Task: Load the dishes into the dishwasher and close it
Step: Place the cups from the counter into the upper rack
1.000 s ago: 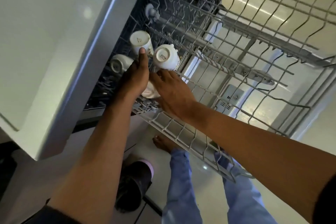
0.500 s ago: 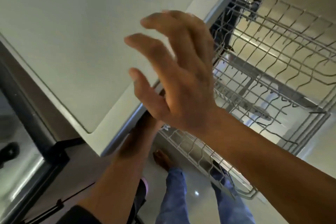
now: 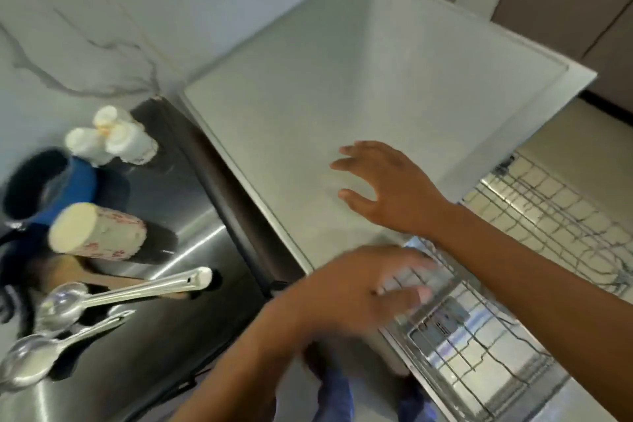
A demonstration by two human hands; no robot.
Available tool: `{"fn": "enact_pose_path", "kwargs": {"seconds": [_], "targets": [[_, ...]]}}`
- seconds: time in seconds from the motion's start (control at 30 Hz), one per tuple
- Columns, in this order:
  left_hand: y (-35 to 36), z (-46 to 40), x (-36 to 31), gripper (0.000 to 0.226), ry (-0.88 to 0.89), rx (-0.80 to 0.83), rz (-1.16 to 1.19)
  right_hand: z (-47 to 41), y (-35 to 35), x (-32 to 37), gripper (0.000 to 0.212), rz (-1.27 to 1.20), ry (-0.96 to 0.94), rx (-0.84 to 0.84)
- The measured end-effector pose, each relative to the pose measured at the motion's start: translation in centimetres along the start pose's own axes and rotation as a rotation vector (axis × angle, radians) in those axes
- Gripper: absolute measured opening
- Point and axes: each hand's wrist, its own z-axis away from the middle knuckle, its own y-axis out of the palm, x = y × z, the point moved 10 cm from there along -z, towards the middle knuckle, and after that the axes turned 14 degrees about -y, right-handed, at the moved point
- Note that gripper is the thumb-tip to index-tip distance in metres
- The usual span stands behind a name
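Both hands empty. Right hand (image 3: pixel 387 188) at centre right of the frame, fingers spread and relaxed over the pale tabletop (image 3: pixel 325 86), grip released; can't tell if it touches the surface. Left hand (image 3: pixel 356 288) at lower centre, motion-blurred, fingers extended toward the near rim of the dishwasher rack (image 3: pixel 534 301), grip released, nothing in it; contact with the rack unclear. The rack is pulled out at the lower right of the frame, below the tabletop edge; the part in view shows bare wire tines, and the rest is hidden under the tabletop. At left, a stainless steel sink surface (image 3: pixel 178 216) holds the remaining dishes: a blue mug (image 3: pixel 51 185) at far left, a floral-print cup (image 3: pixel 99 233) lying on its side just below it, steel spoons (image 3: pixel 68 325) at lower left with handles pointing right, and a wooden utensil (image 3: pixel 102 279) partly under them. Three white bottles (image 3: pixel 113 139) stand clustered above the mug, near the marbled wall (image 3: pixel 85 10). Person's blue trouser legs (image 3: pixel 335 397) at bottom centre.
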Motion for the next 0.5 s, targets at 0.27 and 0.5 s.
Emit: {"fn": "enact_pose_path", "kwargs": {"seconds": [0.27,0.5], "targets": [[-23.3,7.7,9.8,0.042,-0.252,-0.738,-0.261,-2.5,3.0,2.6,0.058,0.139,0.091,0.179],[-35.1,13.0,23.1,0.068,-0.733,-0.946,-0.407,-4.3,7.6,3.8,0.082,0.257,0.224,0.444]]}}
